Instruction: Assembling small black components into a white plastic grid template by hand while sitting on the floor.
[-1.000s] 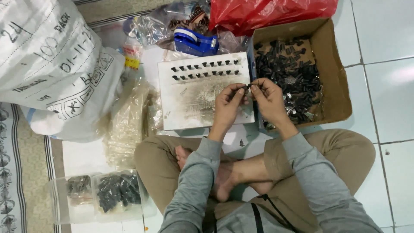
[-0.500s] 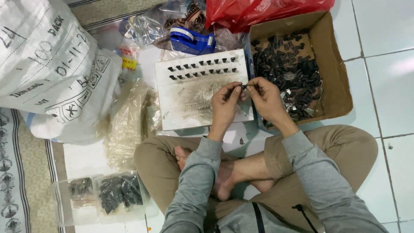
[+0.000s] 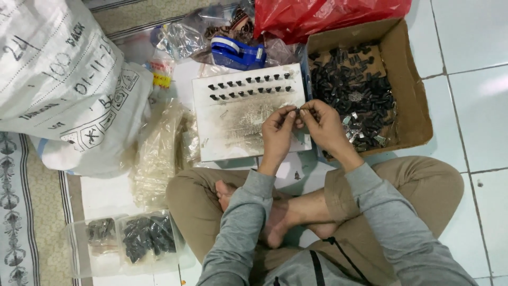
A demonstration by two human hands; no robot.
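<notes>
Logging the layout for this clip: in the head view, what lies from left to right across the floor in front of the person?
White sack → clear plastic bags → white board with black pieces → left hand → right hand → cardboard box of black pieces → tiled floor.

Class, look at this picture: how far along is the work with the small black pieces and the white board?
Done: two short rows of black pieces stand along the white board's top edge. In hand: the left hand and right hand pinch one small piece together above the board. Left: most of the board is bare, and the cardboard box holds many loose pieces.
</notes>
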